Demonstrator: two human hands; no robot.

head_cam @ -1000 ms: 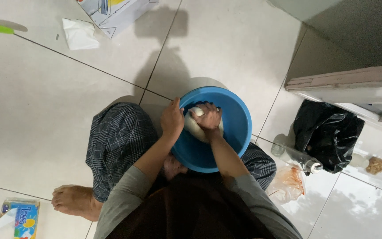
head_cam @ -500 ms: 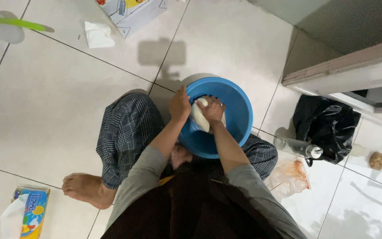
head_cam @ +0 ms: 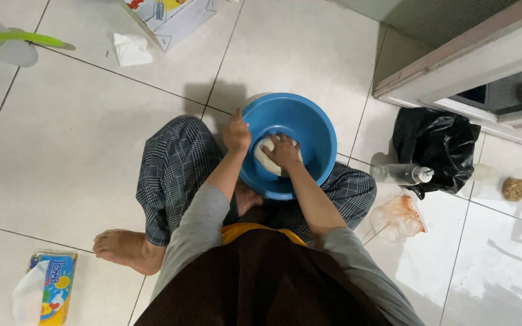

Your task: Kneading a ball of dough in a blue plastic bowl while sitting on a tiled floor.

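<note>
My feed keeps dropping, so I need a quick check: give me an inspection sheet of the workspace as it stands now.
Surface: pale glossy tiled floor, person seated on it.
Job's things: round blue plastic basin between the knees; white dough lump inside.
Clutter: black plastic bag, clear spray bottle, clear bag with orange contents, tissue pack, crumpled tissue, cardboard box, green plastic handle.
Grippers: left hand on the basin rim; right hand pressing the dough.
Cables: nothing seen.
Surroundings: door threshold upper right.
</note>
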